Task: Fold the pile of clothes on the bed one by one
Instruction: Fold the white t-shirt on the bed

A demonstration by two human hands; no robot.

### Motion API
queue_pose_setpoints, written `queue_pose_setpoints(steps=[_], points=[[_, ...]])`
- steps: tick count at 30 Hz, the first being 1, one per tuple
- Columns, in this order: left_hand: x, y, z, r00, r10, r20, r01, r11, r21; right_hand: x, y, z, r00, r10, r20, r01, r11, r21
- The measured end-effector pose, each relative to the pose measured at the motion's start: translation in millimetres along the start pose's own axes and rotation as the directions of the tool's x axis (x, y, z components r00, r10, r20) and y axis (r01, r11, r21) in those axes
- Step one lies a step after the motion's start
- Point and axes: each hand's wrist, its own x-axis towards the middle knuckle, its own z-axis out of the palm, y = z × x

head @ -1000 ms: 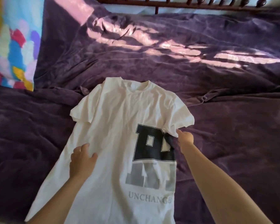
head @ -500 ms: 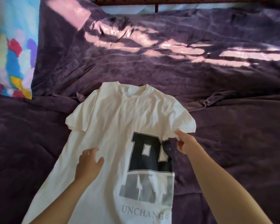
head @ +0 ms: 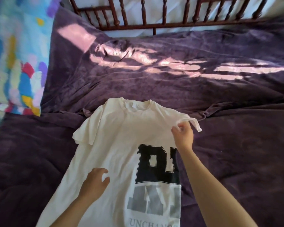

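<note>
Pinching sleeve [head: 193,124] with right hand [head: 183,136], likely to fold it inward, and pressing loose-fingered left hand [head: 93,184] flat on white T-shirt [head: 121,145], spread on bed [head: 236,161] beneath both hands, to pin it.

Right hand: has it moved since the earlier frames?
Yes. The right hand went from beside the black print up toward the collar, pinching the sleeve.

White T-shirt [head: 121,145] flat on purple blanket [head: 236,161]; right hand [head: 183,136] pinches sleeve [head: 193,122], lifted; left hand [head: 93,182] presses shirt front nr hem.
</note>
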Motion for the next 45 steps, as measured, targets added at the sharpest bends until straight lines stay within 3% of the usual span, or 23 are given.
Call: queue_pose_setpoints(steps=[1, 2, 3, 4, 6, 10, 14, 17, 21, 23, 29, 36, 40, 45], points=[[0.3, -6.8, -2.7, 1.0, 0.001, -0.004, -0.001, 1.0, 0.004, -7.7, -2.1, 13.6, 0.967, -0.23, 0.107, 0.248, 0.946, -0.21], [1.2, -14.1, -5.0, 1.0, 0.003, -0.002, -0.003, 1.0, 0.013, -14.5, 1.0, 27.3, 0.883, -0.368, 0.291, 0.457, 0.815, -0.355], [2.5, -21.7, -6.8, 1.0, 0.005, 0.0, -0.005, 1.0, 0.021, -23.8, 0.8, 36.5, 0.785, -0.331, 0.523, 0.58, 0.689, -0.435], [4.2, -29.0, -8.9, 1.0, 0.003, -0.001, -0.003, 1.0, 0.026, -31.1, 5.7, 43.9, 0.696, -0.145, 0.703, 0.62, 0.615, -0.487], [9.4, -43.0, -12.5, 1.0, -0.002, -0.011, 0.003, 0.999, 0.034, -43.9, 13.4, 54.7, 0.568, 0.195, 0.8, 0.624, 0.531, -0.573], [31.7, -64.8, -23.1, 0.998, -0.035, -0.058, 0.042, 0.992, 0.119, -68.5, 23.7, 65.2, 0.612, 0.316, 0.725, 0.562, 0.472, -0.68], [66.9, -83.9, -41.5, 0.987, -0.078, -0.142, 0.102, 0.98, 0.169, -79.2, 35.1, 77.2, 0.606, 0.445, 0.659, 0.494, 0.439, -0.751], [96.9, -95.4, -56.9, 0.977, -0.058, -0.207, 0.084, 0.989, 0.119, -80.2, 39.7, 89.9, 0.645, 0.457, 0.612, 0.451, 0.418, -0.788], [132.0, -103.9, -71.0, 0.976, -0.018, -0.215, 0.058, 0.982, 0.181, -89.6, 42.5, 115.0, 0.742, 0.444, 0.502, 0.363, 0.364, -0.858], [146.6, -106.2, -74.9, 0.966, 0.098, -0.237, -0.042, 0.973, 0.227, -97.1, 47.1, 127.9, 0.775, 0.442, 0.452, 0.303, 0.368, -0.879], [180.5, -112.6, -78.4, 0.878, 0.438, -0.193, -0.284, 0.801, 0.526, -96.2, 58.0, 139.3, 0.757, 0.512, 0.406, 0.186, 0.426, -0.885], [209.3, -111.2, -97.6, 0.812, 0.561, -0.16, -0.42, 0.753, 0.506, -96.9, 56.5, 134.7, 0.743, 0.517, 0.425, 0.178, 0.459, -0.87], [203.4, -123.4, -94.4, 0.771, 0.636, -0.029, -0.5, 0.633, 0.591, -98.2, 55.4, 134.5, 0.74, 0.519, 0.429, 0.176, 0.466, -0.867], [183.8, -100.9, -63.7, 0.838, 0.519, -0.17, -0.395, 0.79, 0.469, -95.1, 55.6, 130.1, 0.716, 0.526, 0.459, 0.206, 0.469, -0.859]])
